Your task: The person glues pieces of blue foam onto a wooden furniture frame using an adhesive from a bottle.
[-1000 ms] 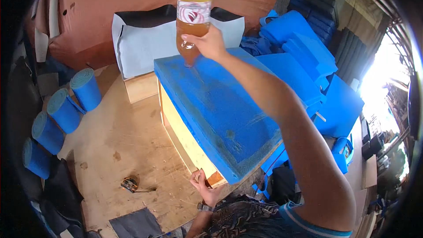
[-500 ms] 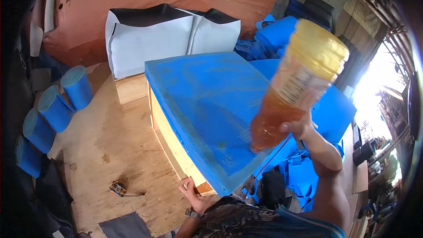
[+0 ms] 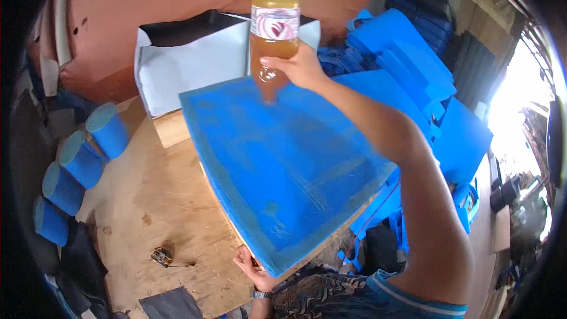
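Note:
My right hand (image 3: 301,70) is wrapped round a clear plastic bottle (image 3: 275,50), held upside down with amber liquid in it. The bottle's neck points down over the far part of a blue foam sheet (image 3: 277,165). That sheet, with dull greenish smears along its edges, covers the top of a wooden box. At the near corner, the curled fingers of my left hand (image 3: 254,270) grip the box's side just under the sheet. A watch is on my left wrist.
Several rolled blue foam pieces (image 3: 82,159) stand along the left. Behind are white-covered boxes (image 3: 192,68). A tape measure (image 3: 161,256) and a dark square sheet (image 3: 171,305) lie on the plywood surface (image 3: 147,201). Blue foam sheets (image 3: 413,53) are piled at the right.
My right hand has carried the bottle from the near right corner to the far left of the blue sheet. The bottle now hangs more upright, neck down. My left hand stays at the corner.

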A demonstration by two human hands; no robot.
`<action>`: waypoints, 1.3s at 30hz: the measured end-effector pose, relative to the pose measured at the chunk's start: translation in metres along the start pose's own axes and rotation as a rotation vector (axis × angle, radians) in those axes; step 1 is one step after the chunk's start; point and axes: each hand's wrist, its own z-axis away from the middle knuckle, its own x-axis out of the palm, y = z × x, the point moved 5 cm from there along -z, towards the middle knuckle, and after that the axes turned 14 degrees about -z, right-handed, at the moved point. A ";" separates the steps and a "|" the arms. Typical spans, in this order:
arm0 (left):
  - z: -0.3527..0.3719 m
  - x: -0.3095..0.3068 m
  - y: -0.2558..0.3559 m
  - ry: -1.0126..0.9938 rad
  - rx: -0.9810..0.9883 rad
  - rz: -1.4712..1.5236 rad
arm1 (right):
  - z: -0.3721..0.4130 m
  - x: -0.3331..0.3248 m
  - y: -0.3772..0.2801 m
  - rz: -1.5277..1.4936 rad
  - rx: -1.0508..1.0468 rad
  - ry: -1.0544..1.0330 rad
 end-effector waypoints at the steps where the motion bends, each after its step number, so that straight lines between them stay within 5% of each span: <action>1: 0.004 0.001 -0.008 0.002 -0.108 0.118 | 0.021 -0.017 -0.016 0.088 0.078 -0.036; 3: 0.001 0.002 -0.009 0.073 -0.351 0.389 | 0.074 -0.048 -0.061 -0.010 0.223 -0.043; 5: -0.001 0.001 -0.019 0.039 -0.361 0.392 | 0.132 -0.088 -0.099 0.120 0.491 -0.051; 8: 0.012 0.005 -0.046 -0.010 -0.337 0.364 | 0.182 -0.116 -0.130 -0.171 0.135 -0.058; 11: 0.037 0.007 -0.091 -0.073 -0.402 0.411 | 0.184 -0.129 -0.117 -0.211 0.113 0.018; 13: 0.056 0.008 -0.122 -0.107 -0.474 0.458 | 0.150 -0.129 -0.096 0.083 0.150 -0.079; 20: 0.051 -0.006 -0.080 0.039 -0.041 -0.482 | 0.000 -0.098 0.038 -0.003 -0.045 0.039; 25: 0.054 -0.011 -0.081 0.332 0.021 -0.535 | -0.032 -0.105 0.068 0.141 -0.008 0.067; 32: 0.048 -0.013 -0.078 0.469 0.091 -0.682 | 0.114 -0.203 -0.040 -0.027 0.086 -0.175; 35: 0.049 -0.011 -0.070 0.498 0.116 -0.773 | 0.184 -0.257 -0.036 0.062 0.023 -0.406; 39: 0.046 -0.009 -0.061 0.529 0.137 -0.853 | 0.173 -0.261 -0.006 -0.186 0.011 -0.389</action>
